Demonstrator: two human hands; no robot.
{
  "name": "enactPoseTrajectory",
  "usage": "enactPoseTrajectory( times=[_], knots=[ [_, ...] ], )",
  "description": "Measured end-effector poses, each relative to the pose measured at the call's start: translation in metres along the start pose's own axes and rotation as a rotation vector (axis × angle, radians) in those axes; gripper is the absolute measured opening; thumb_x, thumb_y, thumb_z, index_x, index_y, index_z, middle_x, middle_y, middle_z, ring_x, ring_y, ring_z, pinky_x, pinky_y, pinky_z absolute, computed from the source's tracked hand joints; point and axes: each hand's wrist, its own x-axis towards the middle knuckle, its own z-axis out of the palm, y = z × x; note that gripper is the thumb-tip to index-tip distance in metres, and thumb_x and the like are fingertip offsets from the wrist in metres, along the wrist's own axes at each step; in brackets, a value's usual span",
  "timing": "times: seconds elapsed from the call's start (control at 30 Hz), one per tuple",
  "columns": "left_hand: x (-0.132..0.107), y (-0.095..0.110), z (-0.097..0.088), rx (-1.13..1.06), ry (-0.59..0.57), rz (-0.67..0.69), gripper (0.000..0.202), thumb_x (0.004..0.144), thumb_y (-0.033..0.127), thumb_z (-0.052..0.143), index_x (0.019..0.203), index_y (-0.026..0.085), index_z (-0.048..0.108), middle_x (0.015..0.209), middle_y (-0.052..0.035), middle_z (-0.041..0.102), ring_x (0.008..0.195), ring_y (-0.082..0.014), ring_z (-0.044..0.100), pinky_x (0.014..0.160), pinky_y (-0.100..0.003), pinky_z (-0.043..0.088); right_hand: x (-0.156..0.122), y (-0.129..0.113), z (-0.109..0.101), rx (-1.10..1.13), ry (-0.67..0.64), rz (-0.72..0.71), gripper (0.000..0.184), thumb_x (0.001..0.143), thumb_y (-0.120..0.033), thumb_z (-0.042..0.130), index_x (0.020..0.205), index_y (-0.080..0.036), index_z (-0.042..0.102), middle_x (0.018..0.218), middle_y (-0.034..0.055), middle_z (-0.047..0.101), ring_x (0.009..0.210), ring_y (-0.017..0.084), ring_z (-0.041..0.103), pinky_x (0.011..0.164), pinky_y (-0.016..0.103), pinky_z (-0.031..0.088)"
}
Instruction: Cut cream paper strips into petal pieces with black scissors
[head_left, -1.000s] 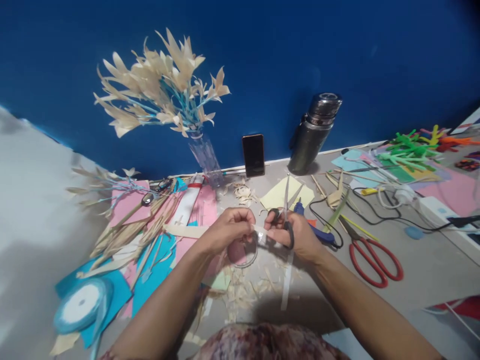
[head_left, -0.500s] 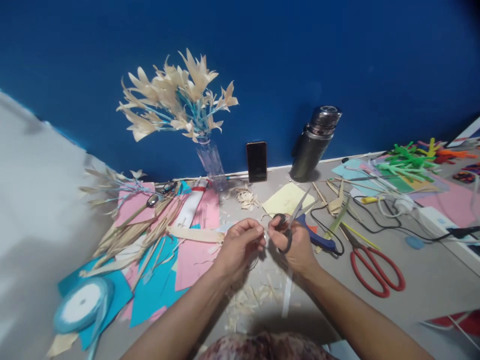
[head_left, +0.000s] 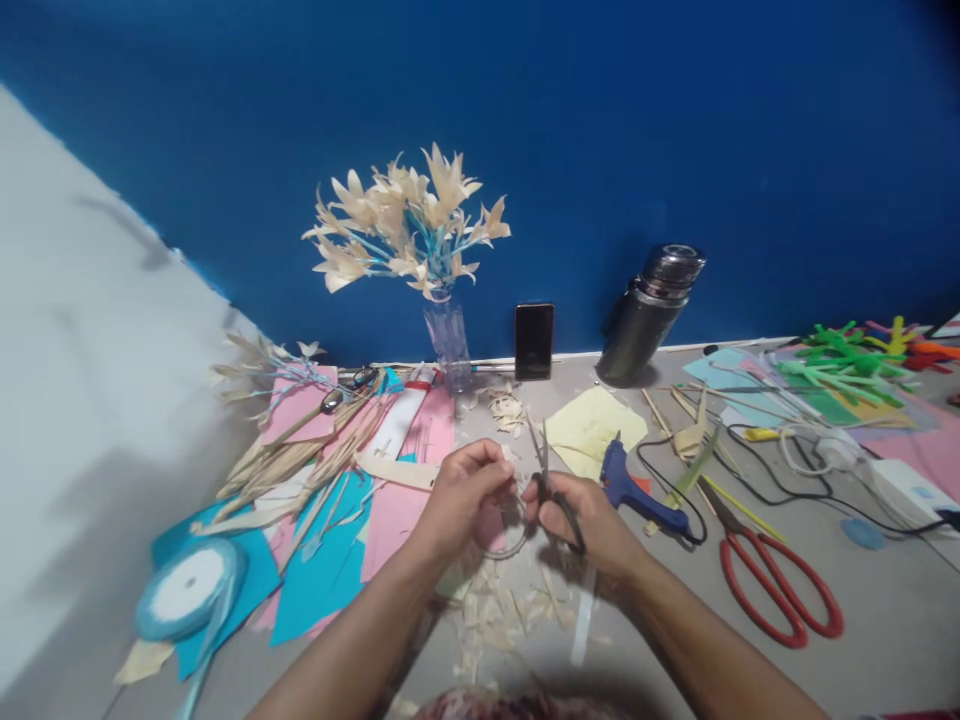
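Scissors (head_left: 545, 460) with black handles sit in my right grip (head_left: 574, 515), its fingers closed about the handles, the blades pointing up and away from me, slightly apart. My left grip (head_left: 469, 495) is just beside it, thumb and fingertips drawn close together; I cannot tell whether anything is pinched between them. Below, between my two hands, a thin clear ring (head_left: 510, 552) shows in part, and I cannot tell whether it hangs from my fingers or rests on the desk (head_left: 885, 640). A pale strip (head_left: 394, 470) reaches out leftward from behind my left hand over pink paper (head_left: 397, 530), and pale scraps (head_left: 495, 610) litter the surface right in front of me. A white strip (head_left: 585, 620) shows from under my right wrist. Off to my left, a ribbon roll (head_left: 176, 600) lies on a blue sheet, near dry strips (head_left: 334, 440). Ahead, by the blue wall (head_left: 225, 120), stand a vase (head_left: 448, 345) of pale flowers (head_left: 435, 215), a phone (head_left: 534, 342) on end and a flask (head_left: 651, 318). Just past my right hand lies a glue gun (head_left: 619, 478) near yellow paper (head_left: 592, 430); farther right are red-handled shears (head_left: 780, 580).
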Motion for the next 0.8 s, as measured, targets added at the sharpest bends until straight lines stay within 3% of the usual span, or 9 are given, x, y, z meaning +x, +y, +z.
enactPoseTrajectory(
  times=[0.1, 0.23, 0.53, 0.7, 0.8],
  knots=[
    [-0.001, 0.004, -0.012, 0.091, 0.005, 0.047, 0.014, 0.073, 0.02, 0.07, 0.069, 0.016, 0.058, 0.065, 0.0003, 0.062, 0.058, -0.01, 0.054, 0.058, -0.022, 0.042, -0.002, 0.004, 0.001, -0.015, -0.141, 0.079, 0.042, 0.077, -0.057, 0.069, 0.08, -0.015, 0.066, 0.067, 0.0035, 0.066, 0.058, 0.015, 0.059, 0.054, 0.025, 0.044],
    [-0.001, 0.003, -0.015, 0.15, 0.023, 0.076, 0.009, 0.071, 0.016, 0.066, 0.068, 0.016, 0.058, 0.063, 0.0006, 0.062, 0.059, -0.0117, 0.056, 0.057, -0.022, 0.041, -0.005, 0.011, 0.006, 0.021, -0.203, 0.214, 0.045, 0.075, -0.059, 0.069, 0.073, -0.014, 0.066, 0.057, 0.0031, 0.064, 0.041, 0.013, 0.052, 0.038, 0.022, 0.036],
    [0.0, -0.001, -0.013, 0.173, 0.06, 0.093, 0.009, 0.068, 0.013, 0.064, 0.064, 0.017, 0.056, 0.057, 0.0018, 0.06, 0.053, -0.0106, 0.053, 0.054, -0.022, 0.04, -0.003, 0.011, 0.01, 0.012, -0.146, 0.214, 0.046, 0.07, -0.056, 0.074, 0.057, -0.015, 0.061, 0.047, 0.0012, 0.058, 0.038, 0.008, 0.042, 0.038, 0.02, 0.028],
    [-0.001, 0.002, -0.018, 0.168, -0.01, 0.073, 0.007, 0.068, 0.014, 0.063, 0.066, 0.016, 0.056, 0.063, -0.0008, 0.064, 0.057, -0.0126, 0.057, 0.056, -0.023, 0.043, -0.003, 0.014, 0.011, 0.062, -0.155, 0.259, 0.048, 0.069, -0.058, 0.075, 0.054, -0.015, 0.059, 0.044, 0.0005, 0.055, 0.039, 0.008, 0.039, 0.039, 0.021, 0.025],
    [-0.003, 0.003, -0.021, 0.158, -0.052, 0.049, 0.008, 0.068, 0.015, 0.064, 0.068, 0.017, 0.056, 0.062, -0.0004, 0.062, 0.057, -0.0132, 0.059, 0.057, -0.024, 0.045, -0.001, 0.016, 0.008, 0.118, -0.103, 0.216, 0.046, 0.071, -0.058, 0.073, 0.059, -0.015, 0.061, 0.05, 0.0017, 0.058, 0.042, 0.01, 0.045, 0.041, 0.022, 0.032]
  ],
)
